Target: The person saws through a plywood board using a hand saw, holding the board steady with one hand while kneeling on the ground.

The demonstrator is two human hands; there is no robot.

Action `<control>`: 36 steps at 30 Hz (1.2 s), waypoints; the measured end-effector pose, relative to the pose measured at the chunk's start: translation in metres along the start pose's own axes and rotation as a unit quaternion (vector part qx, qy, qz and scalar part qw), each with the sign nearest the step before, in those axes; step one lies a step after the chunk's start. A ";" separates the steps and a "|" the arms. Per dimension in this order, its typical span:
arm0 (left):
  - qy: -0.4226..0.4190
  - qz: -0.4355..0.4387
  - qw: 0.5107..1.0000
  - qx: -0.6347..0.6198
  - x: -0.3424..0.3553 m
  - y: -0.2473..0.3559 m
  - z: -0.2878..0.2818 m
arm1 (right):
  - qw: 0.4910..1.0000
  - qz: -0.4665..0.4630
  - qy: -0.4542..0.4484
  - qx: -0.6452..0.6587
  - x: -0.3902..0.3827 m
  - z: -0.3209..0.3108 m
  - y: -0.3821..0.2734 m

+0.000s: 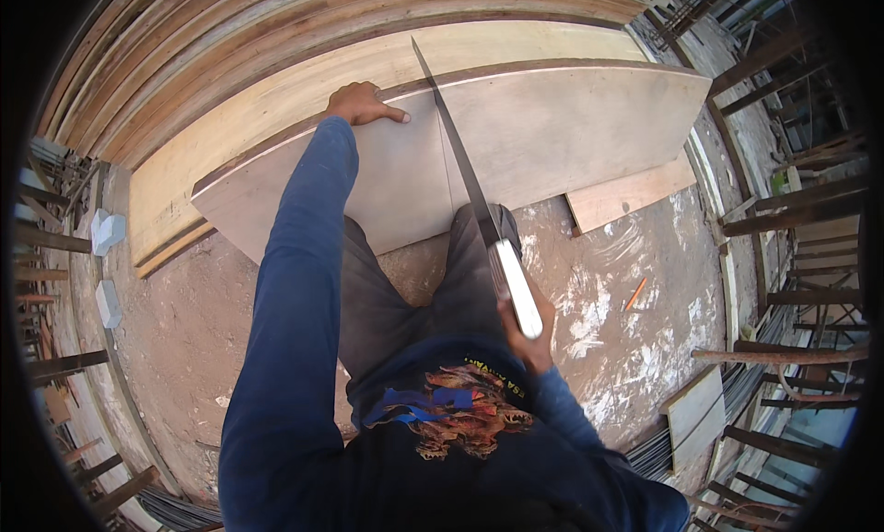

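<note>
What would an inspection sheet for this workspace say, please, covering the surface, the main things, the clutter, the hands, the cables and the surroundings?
Surface: brown floor, with whitish patches to the right.
Main things: wide board bearing a dark line; saw slanting across it in view, contact unclear.
Clutter: orange stick and wood piece at right; two grey blocks at left.
Hands: left hand on the board's upper edge, thumb on its face, grip unclear; right hand closed on the saw's white handle.
Cables: dark strands at lower right; wires or rods, cannot tell.
Surroundings: stacked planks beyond the board; poles at right.
</note>
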State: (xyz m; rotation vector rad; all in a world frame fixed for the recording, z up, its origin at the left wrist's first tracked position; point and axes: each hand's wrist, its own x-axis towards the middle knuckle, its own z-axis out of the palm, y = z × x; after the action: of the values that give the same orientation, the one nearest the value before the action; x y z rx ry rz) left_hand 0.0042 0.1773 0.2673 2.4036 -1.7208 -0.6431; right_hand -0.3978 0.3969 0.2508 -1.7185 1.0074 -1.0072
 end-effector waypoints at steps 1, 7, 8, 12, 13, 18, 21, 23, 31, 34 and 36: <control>0.011 0.001 1.000 0.018 -0.002 0.004 -0.001 | 0.999 0.032 -0.002 0.015 -0.010 -0.009 -0.013; 0.001 0.040 0.998 0.051 -0.006 0.039 0.018 | 0.998 0.015 0.054 0.029 0.189 0.042 -0.005; 0.015 0.037 0.998 0.045 0.001 0.039 0.011 | 0.997 -0.003 0.070 0.020 0.208 0.046 -0.014; -0.007 0.013 1.000 0.007 -0.005 -0.002 0.003 | 1.000 -0.016 0.023 -0.014 0.097 0.033 0.004; -0.006 0.007 1.000 0.000 -0.003 -0.005 0.009 | 0.998 -0.049 0.020 -0.017 0.044 0.015 0.021; 0.016 0.008 0.999 0.050 -0.015 0.013 -0.004 | 0.998 -0.019 0.027 0.061 0.017 -0.001 -0.012; 0.002 0.047 0.998 0.050 -0.001 0.037 0.007 | 0.999 0.007 0.050 0.021 0.184 0.035 -0.016; 0.018 0.052 0.997 0.053 -0.007 0.031 0.013 | 0.994 -0.059 0.091 -0.002 0.188 0.054 -0.009; 0.015 0.006 0.999 0.036 -0.012 0.014 -0.004 | 0.999 0.027 -0.010 0.020 -0.016 -0.012 -0.015; 0.016 0.029 0.998 0.046 -0.011 0.039 0.004 | 0.997 -0.038 0.054 0.027 0.101 0.024 0.009; 0.014 0.051 0.998 0.038 0.000 0.038 -0.001 | 0.998 0.018 0.050 0.023 0.185 0.034 -0.012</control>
State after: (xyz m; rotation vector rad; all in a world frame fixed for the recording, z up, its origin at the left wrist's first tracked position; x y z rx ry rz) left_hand -0.0287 0.1633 0.2812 2.3425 -1.8746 -0.5362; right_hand -0.3005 0.2404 0.2899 -1.6211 1.0673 -1.0934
